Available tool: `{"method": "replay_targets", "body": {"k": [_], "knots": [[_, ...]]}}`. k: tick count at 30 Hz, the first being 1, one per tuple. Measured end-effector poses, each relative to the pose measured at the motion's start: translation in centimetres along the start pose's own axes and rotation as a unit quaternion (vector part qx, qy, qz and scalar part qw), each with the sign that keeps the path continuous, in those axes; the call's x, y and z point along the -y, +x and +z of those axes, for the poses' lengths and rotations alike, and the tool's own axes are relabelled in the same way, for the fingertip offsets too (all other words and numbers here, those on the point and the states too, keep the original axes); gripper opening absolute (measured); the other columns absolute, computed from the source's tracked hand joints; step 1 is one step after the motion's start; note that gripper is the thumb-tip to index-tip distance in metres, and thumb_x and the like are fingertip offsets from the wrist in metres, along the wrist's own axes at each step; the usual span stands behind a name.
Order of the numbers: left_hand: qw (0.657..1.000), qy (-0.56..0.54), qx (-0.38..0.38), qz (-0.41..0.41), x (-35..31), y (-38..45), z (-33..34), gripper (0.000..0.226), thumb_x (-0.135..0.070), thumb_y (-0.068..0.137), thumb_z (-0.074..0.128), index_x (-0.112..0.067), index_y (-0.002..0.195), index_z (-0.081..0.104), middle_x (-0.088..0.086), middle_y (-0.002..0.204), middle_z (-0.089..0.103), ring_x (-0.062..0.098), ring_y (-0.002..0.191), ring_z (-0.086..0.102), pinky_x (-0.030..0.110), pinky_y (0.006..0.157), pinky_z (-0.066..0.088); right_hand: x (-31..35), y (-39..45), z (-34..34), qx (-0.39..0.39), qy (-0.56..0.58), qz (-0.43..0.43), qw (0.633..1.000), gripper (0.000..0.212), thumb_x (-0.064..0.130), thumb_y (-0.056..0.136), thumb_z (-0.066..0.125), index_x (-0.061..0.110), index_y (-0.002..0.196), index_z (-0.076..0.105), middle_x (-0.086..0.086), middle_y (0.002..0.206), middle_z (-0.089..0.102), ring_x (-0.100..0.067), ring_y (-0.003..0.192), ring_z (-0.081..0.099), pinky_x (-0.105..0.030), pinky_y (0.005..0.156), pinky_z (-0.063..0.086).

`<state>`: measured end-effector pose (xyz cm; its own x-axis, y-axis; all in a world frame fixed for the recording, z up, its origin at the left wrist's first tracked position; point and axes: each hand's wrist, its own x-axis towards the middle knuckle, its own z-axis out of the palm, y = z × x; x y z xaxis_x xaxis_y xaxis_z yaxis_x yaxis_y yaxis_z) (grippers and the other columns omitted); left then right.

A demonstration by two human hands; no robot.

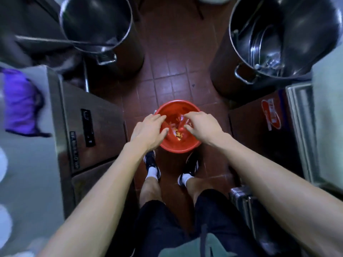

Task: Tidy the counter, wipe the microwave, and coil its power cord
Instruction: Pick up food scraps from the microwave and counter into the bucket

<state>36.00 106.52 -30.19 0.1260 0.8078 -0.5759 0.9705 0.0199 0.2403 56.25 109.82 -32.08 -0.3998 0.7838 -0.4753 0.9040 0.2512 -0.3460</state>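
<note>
Both over the red bin [178, 127] on the tiled floor [167, 75], likely dropping counter scraps. Left hand [148, 130] spread, empty. Right hand [200, 125] curled at blurred wrappers [178, 128]; pinching or not, cannot tell. Smooth round plastic between shiny steel pots [278, 34]. Microwave, cord unseen.

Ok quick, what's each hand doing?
Left hand: open, empty, over the round red plastic bucket.
Right hand: fingers curled into the bucket; any hold cannot be told.
</note>
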Motion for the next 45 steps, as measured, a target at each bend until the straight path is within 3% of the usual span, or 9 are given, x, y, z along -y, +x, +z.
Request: {"method": "replay_targets", "body": {"k": [8,13,19,23,30,38,45], "knots": [[0.992,-0.038,-0.090,-0.075,0.6,-8.2,-5.8,0.057,-0.046,0.101,0.045,-0.025,0.153,0.033,-0.002,0.158,0.036,0.023,0.148,0.026,0.049,0.113,0.034,6.3,-3.4,-7.2,-0.050,-0.015,-0.091,0.995,0.038,0.033,0.090,0.060,0.020,0.126,0.059,0.000,0.127,0.063,-0.029,0.120,0.055,-0.046,0.094,0.048],[0.973,-0.115,-0.176,-0.090,2.8,-14.0,-7.3,0.051,-0.043,0.100,0.049,-0.026,0.148,0.043,-0.003,0.152,0.046,0.017,0.141,0.039,0.040,0.114,0.036,10.9,-5.3,-9.6,-0.064,-0.024,-0.148,0.987,0.045,0.027,0.092,0.059,0.018,0.136,0.056,-0.001,0.138,0.058,-0.027,0.129,0.050,-0.046,0.100,0.045],[0.945,-0.138,-0.255,-0.154,5.6,-21.8,-6.9,0.047,-0.040,0.098,0.053,-0.024,0.142,0.050,-0.003,0.146,0.052,0.022,0.133,0.048,0.039,0.105,0.042,17.4,-7.9,-9.9,-0.078,-0.055,-0.229,0.969,0.046,0.023,0.089,0.065,0.017,0.134,0.059,-0.001,0.137,0.060,-0.028,0.124,0.055,-0.046,0.097,0.049],[0.929,-0.137,-0.278,-0.203,7.3,-27.7,-5.1,0.046,-0.039,0.098,0.053,-0.025,0.141,0.049,-0.004,0.145,0.052,0.025,0.129,0.050,0.041,0.100,0.043,22.4,-10.4,-8.4,-0.075,-0.078,-0.273,0.956,0.049,0.022,0.085,0.066,0.018,0.133,0.060,0.000,0.138,0.059,-0.029,0.122,0.056,-0.047,0.093,0.051],[0.905,-0.159,-0.300,-0.258,9.2,-38.7,-0.2,0.046,-0.040,0.099,0.050,-0.025,0.142,0.048,-0.001,0.145,0.052,0.026,0.133,0.047,0.044,0.106,0.041,29.4,-17.4,-4.1,-0.080,-0.082,-0.346,0.931,0.046,0.025,0.085,0.061,0.019,0.131,0.060,0.003,0.132,0.061,-0.029,0.117,0.058,-0.045,0.088,0.051],[0.865,-0.174,-0.347,-0.318,9.7,-51.6,7.0,0.047,-0.040,0.099,0.048,-0.024,0.144,0.047,-0.001,0.149,0.048,0.024,0.135,0.044,0.039,0.106,0.038,35.5,-26.7,2.0,-0.072,-0.081,-0.403,0.909,0.045,0.025,0.089,0.065,0.018,0.133,0.060,-0.001,0.134,0.061,-0.029,0.123,0.055,-0.043,0.101,0.045],[0.822,-0.208,-0.359,-0.390,9.9,-62.0,14.3,0.047,-0.041,0.100,0.047,-0.026,0.145,0.045,0.001,0.148,0.049,0.026,0.132,0.046,0.040,0.103,0.040,41.3,-33.9,7.4,-0.028,-0.123,-0.470,0.874,0.045,0.027,0.094,0.061,0.019,0.138,0.054,0.001,0.139,0.057,-0.029,0.123,0.053,-0.044,0.098,0.045]]}}
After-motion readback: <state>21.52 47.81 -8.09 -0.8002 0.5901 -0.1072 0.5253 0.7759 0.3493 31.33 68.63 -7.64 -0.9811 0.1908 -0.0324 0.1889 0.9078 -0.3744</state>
